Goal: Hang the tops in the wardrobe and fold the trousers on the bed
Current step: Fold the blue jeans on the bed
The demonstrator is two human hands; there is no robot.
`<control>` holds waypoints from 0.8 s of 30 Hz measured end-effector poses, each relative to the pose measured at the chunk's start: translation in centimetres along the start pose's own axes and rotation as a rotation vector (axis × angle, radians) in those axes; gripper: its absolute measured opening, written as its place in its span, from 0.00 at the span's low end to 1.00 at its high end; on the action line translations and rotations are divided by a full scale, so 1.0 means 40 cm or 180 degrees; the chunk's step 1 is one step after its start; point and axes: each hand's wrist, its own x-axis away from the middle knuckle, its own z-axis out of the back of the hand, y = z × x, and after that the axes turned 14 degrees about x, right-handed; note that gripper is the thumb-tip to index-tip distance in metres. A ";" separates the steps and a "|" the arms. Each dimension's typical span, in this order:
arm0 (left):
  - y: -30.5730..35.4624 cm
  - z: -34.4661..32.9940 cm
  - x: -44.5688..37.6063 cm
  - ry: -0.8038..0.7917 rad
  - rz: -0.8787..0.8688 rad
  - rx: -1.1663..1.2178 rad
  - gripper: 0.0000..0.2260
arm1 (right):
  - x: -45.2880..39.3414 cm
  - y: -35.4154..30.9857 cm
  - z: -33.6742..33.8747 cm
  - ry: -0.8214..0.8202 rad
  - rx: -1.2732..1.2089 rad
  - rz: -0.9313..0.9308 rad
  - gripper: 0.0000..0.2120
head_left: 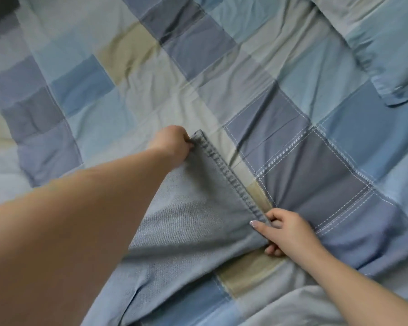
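Two bare hands work one stitched hem of the light blue denim trousers point(198, 208), which lie spread on the bed over a patchwork bedcover of blue, grey and beige squares point(304, 74). Left hand point(172, 143): at the far corner of the hem, fingers curled and pinching the denim edge. Right hand point(284, 231): at the near corner of the same hem, thumb and forefinger pinching the cloth, remaining fingers tucked beneath the fold. Hem runs taut and straight between the two grips. Rest of the garment trails toward the viewer, rumpled, with a crease below the right hand; waistband not in view. A pillow in matching blue fabric point(386, 55) lies at the upper right, well apart. Judged stage: aligning a leg end before folding; no completed fold is visible. Risks: a pinch this shallow may let heavy denim slip when lifted; the rumpled lower portion may fold in crooked unless smoothed; the loose bedcover may drag along with the trousers and skew the fold.
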 end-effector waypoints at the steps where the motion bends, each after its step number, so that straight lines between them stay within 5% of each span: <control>1: 0.000 0.003 -0.007 0.0105 -0.0086 0.0126 0.05 | 0.001 0.000 -0.004 -0.0017 -0.0031 -0.0003 0.13; 5: 0.000 -0.019 -0.026 0.0173 -0.0064 0.0567 0.05 | -0.006 -0.004 -0.008 -0.0061 -0.0083 -0.0060 0.13; 10: 0.017 -0.016 -0.045 -0.0517 0.0209 0.1069 0.22 | -0.011 -0.002 -0.002 -0.0075 -0.0137 0.0050 0.13; 19: 0.005 0.059 0.059 -0.0279 0.0006 0.1395 0.11 | 0.010 -0.013 0.000 0.0046 -0.0219 0.0147 0.09; 24: -0.028 0.190 0.176 -0.0455 0.0025 0.2259 0.06 | 0.154 -0.078 -0.029 0.0828 -0.0012 0.0660 0.09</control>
